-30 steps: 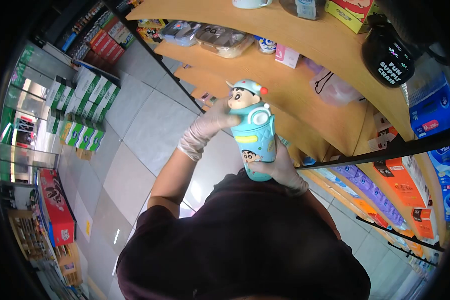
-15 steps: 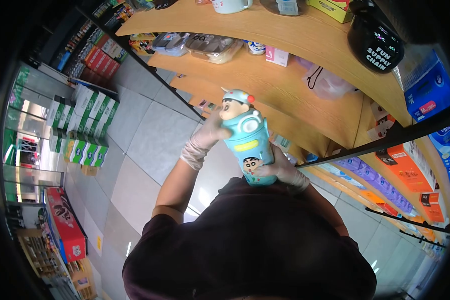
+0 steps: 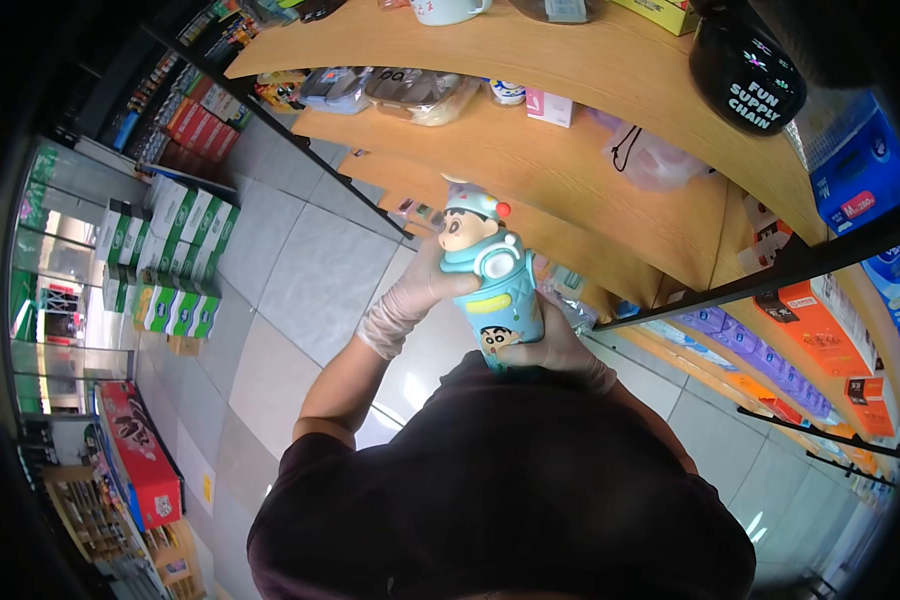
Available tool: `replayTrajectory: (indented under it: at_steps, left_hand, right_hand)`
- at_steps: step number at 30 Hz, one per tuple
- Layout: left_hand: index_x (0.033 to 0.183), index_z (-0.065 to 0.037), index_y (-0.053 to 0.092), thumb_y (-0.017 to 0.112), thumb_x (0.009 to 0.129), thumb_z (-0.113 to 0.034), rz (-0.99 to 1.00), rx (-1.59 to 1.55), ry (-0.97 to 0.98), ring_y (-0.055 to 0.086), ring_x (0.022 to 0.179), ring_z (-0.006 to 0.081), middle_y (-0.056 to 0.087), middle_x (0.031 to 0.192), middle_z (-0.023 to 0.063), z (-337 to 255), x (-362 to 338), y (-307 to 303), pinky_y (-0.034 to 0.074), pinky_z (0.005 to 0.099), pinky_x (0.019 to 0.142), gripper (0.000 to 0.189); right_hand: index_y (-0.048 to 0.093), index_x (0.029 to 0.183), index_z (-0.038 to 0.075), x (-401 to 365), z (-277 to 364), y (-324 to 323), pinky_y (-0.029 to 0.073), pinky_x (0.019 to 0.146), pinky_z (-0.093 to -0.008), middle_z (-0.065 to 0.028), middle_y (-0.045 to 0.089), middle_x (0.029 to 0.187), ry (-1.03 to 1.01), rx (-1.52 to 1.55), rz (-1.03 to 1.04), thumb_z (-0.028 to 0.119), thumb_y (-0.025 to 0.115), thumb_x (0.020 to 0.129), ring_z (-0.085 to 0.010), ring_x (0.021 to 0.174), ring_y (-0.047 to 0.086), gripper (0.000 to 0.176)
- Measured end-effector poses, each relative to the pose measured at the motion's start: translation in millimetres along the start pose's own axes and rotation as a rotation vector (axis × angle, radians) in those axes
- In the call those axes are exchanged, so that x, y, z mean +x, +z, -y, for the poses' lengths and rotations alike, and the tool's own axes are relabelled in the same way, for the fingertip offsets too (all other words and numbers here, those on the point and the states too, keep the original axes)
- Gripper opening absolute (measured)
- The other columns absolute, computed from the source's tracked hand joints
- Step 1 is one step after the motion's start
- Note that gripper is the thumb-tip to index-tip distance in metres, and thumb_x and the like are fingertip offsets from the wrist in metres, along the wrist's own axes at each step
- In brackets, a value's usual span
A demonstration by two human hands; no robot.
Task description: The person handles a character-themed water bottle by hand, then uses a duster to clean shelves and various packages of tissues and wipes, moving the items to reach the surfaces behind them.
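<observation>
A light-blue cartoon water bottle (image 3: 497, 300) is held tilted in front of my chest. Its lid is shaped like a cartoon head with a pale cap and a red ball; a yellow label and a printed face mark its body. My left hand (image 3: 425, 285), in a thin whitish glove, grips the bottle's upper left side just under the head. Gloved likewise, my right hand (image 3: 560, 350) wraps round the lower right side, thumb across the front near the printed face. The far sides of the bottle and some fingers are hidden.
Wooden shelves (image 3: 560, 165) rise ahead and to the right, bearing plastic food containers (image 3: 420, 92), a small pink-and-white box (image 3: 550, 107), a plastic bag (image 3: 655, 155) and a black round item (image 3: 745, 75). Stacked green-and-white cartons (image 3: 175, 230) stand on the tiled floor to the left.
The bottle has tipped slightly and sits a little lower, its head-shaped lid turned more towards me. Both hands have stayed on it, and the view has shifted slightly.
</observation>
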State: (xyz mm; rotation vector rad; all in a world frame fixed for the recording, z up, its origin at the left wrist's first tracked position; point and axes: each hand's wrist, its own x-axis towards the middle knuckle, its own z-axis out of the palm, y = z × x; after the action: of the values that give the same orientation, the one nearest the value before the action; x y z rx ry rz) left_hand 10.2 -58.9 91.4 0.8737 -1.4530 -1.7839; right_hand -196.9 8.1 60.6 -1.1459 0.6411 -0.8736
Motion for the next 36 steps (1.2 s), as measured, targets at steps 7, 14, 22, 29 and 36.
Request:
replayTrajectory:
  at_steps: [7, 14, 22, 29, 36]
  left_hand:
    - [0.131, -0.002, 0.053, 0.083, 0.073, -0.029, -0.177, 0.143, -0.032, 0.06, 0.111, 0.0164, 0.063, 0.12, 0.0066, 7.6, -5.8, 13.6, 0.046, 0.0321, 0.099, 0.071]
    - [0.13, -0.002, 0.051, 0.084, 0.072, -0.02, -0.218, 0.138, 0.033, 0.059, 0.113, 0.0177, 0.062, 0.121, 0.0076, 9.2, -5.0, 25.3, 0.046, 0.0333, 0.1, 0.069]
    - [0.132, -0.002, 0.048, 0.087, 0.069, -0.026, -0.174, 0.141, 0.063, 0.058, 0.114, 0.0181, 0.061, 0.122, 0.0081, 18.5, -2.7, 13.5, 0.045, 0.0334, 0.101, 0.077]
    - [0.137, -0.002, 0.043, 0.09, 0.064, -0.032, 0.016, -0.059, 0.144, 0.057, 0.116, 0.0185, 0.06, 0.125, 0.0075, 21.7, 1.6, 4.3, 0.044, 0.0345, 0.103, 0.092]
    - [0.136, -0.001, 0.044, 0.09, 0.062, -0.035, 0.099, -0.1, 0.185, 0.055, 0.12, 0.02, 0.058, 0.128, 0.0089, 28.6, 4.8, -1.6, 0.043, 0.0356, 0.105, 0.095]
  right_hand:
    - [0.041, 0.137, 0.003, -4.5, -53.3, 1.1, 0.045, 0.098, -0.0366, -0.0121, 0.056, 0.123, -0.035, -0.194, -0.298, 0.023, 0.084, 0.064, -0.0207, 0.114, 0.056, 0.086]
    - [0.041, 0.136, 0.002, -2.6, -44.7, -6.9, 0.046, 0.098, -0.0384, -0.0185, 0.056, 0.123, -0.094, -0.463, -0.396, 0.022, 0.083, 0.062, -0.0272, 0.115, 0.058, 0.088]
    - [0.045, 0.132, 0.001, -3.4, -44.2, -12.6, 0.047, 0.094, -0.035, -0.0108, 0.059, 0.116, -0.09, -0.214, -0.251, 0.018, 0.082, 0.064, -0.0195, 0.109, 0.058, 0.079]
    - [0.047, 0.131, 0.003, -5.7, -10.3, -11.3, 0.047, 0.092, -0.0325, -0.0065, 0.058, 0.114, 0.006, 0.041, -0.039, 0.017, 0.081, 0.067, -0.0158, 0.105, 0.056, 0.075]
    - [0.052, 0.126, 0.004, 0.1, -15.7, -21.8, 0.049, 0.094, -0.0338, -0.0072, 0.061, 0.112, 0.102, 0.05, 0.115, 0.022, 0.082, 0.065, -0.0172, 0.105, 0.059, 0.07]
